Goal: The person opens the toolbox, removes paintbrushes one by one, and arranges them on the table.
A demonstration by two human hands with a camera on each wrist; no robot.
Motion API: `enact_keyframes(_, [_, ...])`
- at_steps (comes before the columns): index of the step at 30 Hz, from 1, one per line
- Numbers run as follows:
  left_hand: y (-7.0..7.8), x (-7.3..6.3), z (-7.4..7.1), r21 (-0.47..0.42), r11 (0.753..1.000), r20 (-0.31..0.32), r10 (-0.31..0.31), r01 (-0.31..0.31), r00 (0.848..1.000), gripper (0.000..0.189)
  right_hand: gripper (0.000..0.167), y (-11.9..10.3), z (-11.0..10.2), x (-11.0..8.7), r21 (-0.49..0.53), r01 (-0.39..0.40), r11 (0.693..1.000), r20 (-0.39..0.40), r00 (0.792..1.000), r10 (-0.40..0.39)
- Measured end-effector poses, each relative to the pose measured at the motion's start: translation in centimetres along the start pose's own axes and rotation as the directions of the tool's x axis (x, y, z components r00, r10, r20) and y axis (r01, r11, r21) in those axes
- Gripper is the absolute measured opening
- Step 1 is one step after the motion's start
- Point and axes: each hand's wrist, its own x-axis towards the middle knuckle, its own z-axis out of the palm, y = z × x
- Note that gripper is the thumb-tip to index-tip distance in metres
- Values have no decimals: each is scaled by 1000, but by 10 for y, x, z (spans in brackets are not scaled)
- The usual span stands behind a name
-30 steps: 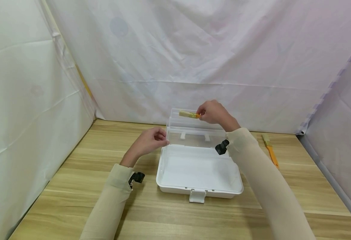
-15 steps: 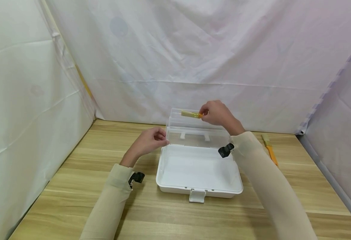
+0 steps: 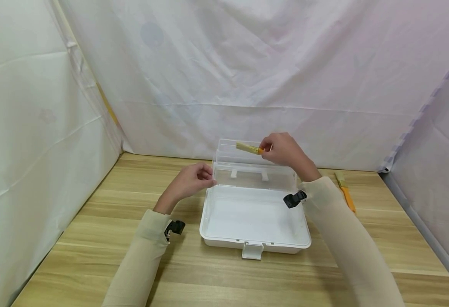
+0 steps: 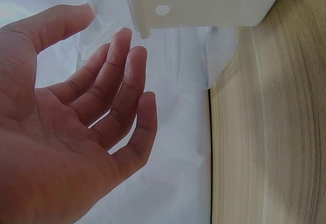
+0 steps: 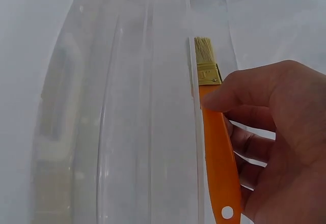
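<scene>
Raised behind the box, my right hand (image 3: 283, 149) pinches a small flat paintbrush (image 3: 249, 148) between thumb and fingers. The right wrist view shows its orange handle (image 5: 219, 152), brass ferrule and pale bristles, lying alongside the edge of the clear lid (image 5: 122, 112). A white plastic box (image 3: 255, 213) lies with its see-through lid (image 3: 247, 175) tipped back upright. At the lid's left edge is my left hand (image 3: 191, 181), fingers loosely bent and apart; its fingertips (image 4: 122, 35) are at the lid, though contact is hard to judge.
A second orange-handled paintbrush (image 3: 346, 194) lies on the wooden table (image 3: 132, 221) to the right of the box. The box's latch (image 3: 253, 250) hangs off its front edge. White cloth (image 3: 266, 72) hangs behind and at both sides.
My right hand has drifted a little right and slightly down with the paintbrush, whose handle end now tilts lower. The left hand and the box have stayed put.
</scene>
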Motion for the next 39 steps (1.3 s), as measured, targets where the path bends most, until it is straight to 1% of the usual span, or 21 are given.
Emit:
enact_keyframes(6, [-1,0,0,4,1000,1,-2,2,1000,29,19,3,1,-11,4,24,1000,-10,1000,-24])
enact_keyframes(18, [-1,-2,-1,-2,1000,3,1,-1,1000,29,19,6,-2,-32,33,7,999,-9,1000,-7])
enact_keyframes(22, [-2,-2,-1,-7,1000,1,-1,1,1000,29,18,7,-2,-38,32,20,999,-15,1000,-20])
enact_keyframes(27, [-2,-2,-2,-8,1000,2,-4,4,1000,29,18,6,-3,-47,34,44,998,-25,999,-43])
enact_keyframes(33, [-2,-2,-2,-7,1000,2,-7,7,1000,30,18,2,-8,-59,56,40,998,-17,999,-39])
enact_keyframes(39, [-2,-2,-2,-7,1000,2,-1,1,1000,29,16,3,-11,-70,75,54,996,-48,998,-51])
